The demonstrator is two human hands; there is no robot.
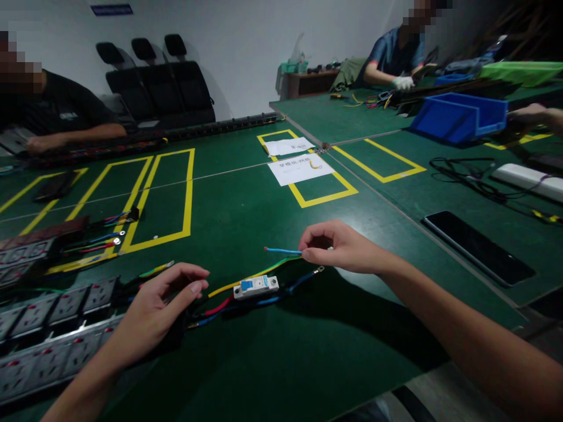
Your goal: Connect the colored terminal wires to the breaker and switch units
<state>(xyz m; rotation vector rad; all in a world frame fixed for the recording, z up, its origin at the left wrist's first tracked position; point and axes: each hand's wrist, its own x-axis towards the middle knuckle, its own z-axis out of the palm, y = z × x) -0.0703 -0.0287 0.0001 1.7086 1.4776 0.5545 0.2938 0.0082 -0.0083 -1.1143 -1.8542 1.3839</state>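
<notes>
Right, current state:

1. Right hand point(341, 247) is raised just above the green table point(272, 363), fingers point(310, 253) pinched on one end of a short blue wire point(281, 251). The wire sticks out level toward the left, with a small reddish tip on its free end.
2. Left hand point(153, 310) rests low at the left, fingers loosely curled and partly spread, thumb tip close to the index. It sits over a dark bundle at the edge of the socket strips point(48, 334); whether it is actually gripping anything there, I can't tell, too dark.
3. Between the hands lies a small white circuit breaker point(255, 286) with a blue toggle, flat on the table. Red, blue and yellow-green leads point(246, 280) run out from it; one blue lead ends in a ring lug point(318, 270) just below the right hand.
4. The breaker is near the left fingertips, not touching them.
5. Farther left: more lugged wires point(101, 240) beside yellow tape outlines point(158, 199).
6. Mid-table: two white paper sheets point(299, 167) inside a yellow box.
7. Right side: a black phone point(477, 246), a white power strip point(528, 179), a blue bin point(460, 117).
8. Two other people sit at the far left and far right of the table, hands on their own work.
</notes>
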